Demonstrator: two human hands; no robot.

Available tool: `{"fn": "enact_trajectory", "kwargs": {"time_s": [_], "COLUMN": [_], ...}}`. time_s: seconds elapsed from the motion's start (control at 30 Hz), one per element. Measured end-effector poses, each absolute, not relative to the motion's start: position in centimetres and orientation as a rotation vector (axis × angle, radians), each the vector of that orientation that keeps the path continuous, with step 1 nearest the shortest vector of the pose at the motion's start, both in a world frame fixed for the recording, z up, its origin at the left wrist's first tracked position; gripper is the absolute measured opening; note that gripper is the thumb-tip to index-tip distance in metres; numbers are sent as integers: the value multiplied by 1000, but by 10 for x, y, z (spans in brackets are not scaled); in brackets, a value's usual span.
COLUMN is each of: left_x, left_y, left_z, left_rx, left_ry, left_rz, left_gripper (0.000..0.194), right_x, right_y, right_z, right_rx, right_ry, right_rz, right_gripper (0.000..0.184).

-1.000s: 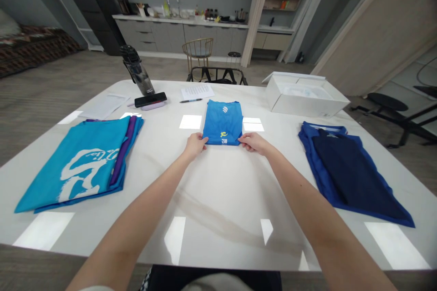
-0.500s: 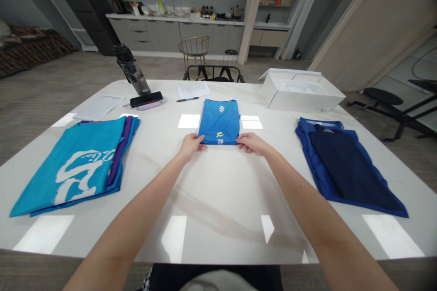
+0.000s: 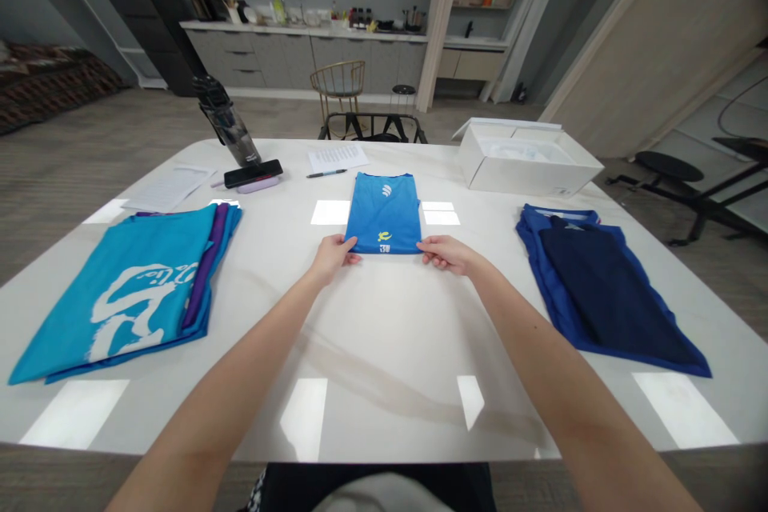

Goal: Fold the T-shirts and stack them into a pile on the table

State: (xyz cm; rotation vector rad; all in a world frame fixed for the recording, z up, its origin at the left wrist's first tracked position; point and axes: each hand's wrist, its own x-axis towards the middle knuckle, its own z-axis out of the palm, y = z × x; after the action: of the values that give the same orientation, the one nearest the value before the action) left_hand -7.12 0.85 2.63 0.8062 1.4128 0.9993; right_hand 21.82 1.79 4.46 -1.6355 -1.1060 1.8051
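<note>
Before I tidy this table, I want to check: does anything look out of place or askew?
The navy and blue garments on the right look odd: they lie in a loose, skewed pile, with a corner trailing toward the front of the table, unlike the squarely folded blue shirt in the middle.

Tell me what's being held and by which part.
The left hand and right hand hold the folded blue shirt by the two corners of its near edge.
</note>
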Motion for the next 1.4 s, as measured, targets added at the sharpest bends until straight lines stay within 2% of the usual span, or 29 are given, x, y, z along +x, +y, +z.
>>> {"fn": "enact_trajectory", "kwargs": {"time_s": [0.2, 0.43, 0.57, 0.73, 0.87, 1.0, 1.17, 1.4], "left_x": [-73, -72, -75, -74, -71, -74, -79, -84], "left_y": [6, 5, 2, 1, 1, 2, 0, -13], "left_z": [24, 20, 23, 28, 28, 28, 26, 24], "left_rx": [795, 785, 759, 771, 822, 842, 949, 1263], "left_ry": [1410, 1408, 1397, 1390, 1402, 1463, 1526, 1574], "left_rz": [979, 997, 991, 947, 884, 835, 838, 851], "left_gripper": [29, 30, 25, 19, 20, 22, 15, 42], "right_x": [232, 211, 217, 220, 216, 218, 221, 223], "right_y": [10, 8, 9, 9, 10, 9, 2, -7], "right_z": [45, 52, 50, 47, 43, 41, 44, 45], "right_rx": [-1796, -1667, -1705, -1689, -1706, -1712, -1749, -1800], "right_ry": [-1018, -875, -744, -800, -865, -831, -919, -1049], "right_rz": [1801, 1845, 1914, 2003, 2061, 2015, 1841, 1713], "right_gripper": [21, 19, 20, 31, 28, 30, 25, 32]}}
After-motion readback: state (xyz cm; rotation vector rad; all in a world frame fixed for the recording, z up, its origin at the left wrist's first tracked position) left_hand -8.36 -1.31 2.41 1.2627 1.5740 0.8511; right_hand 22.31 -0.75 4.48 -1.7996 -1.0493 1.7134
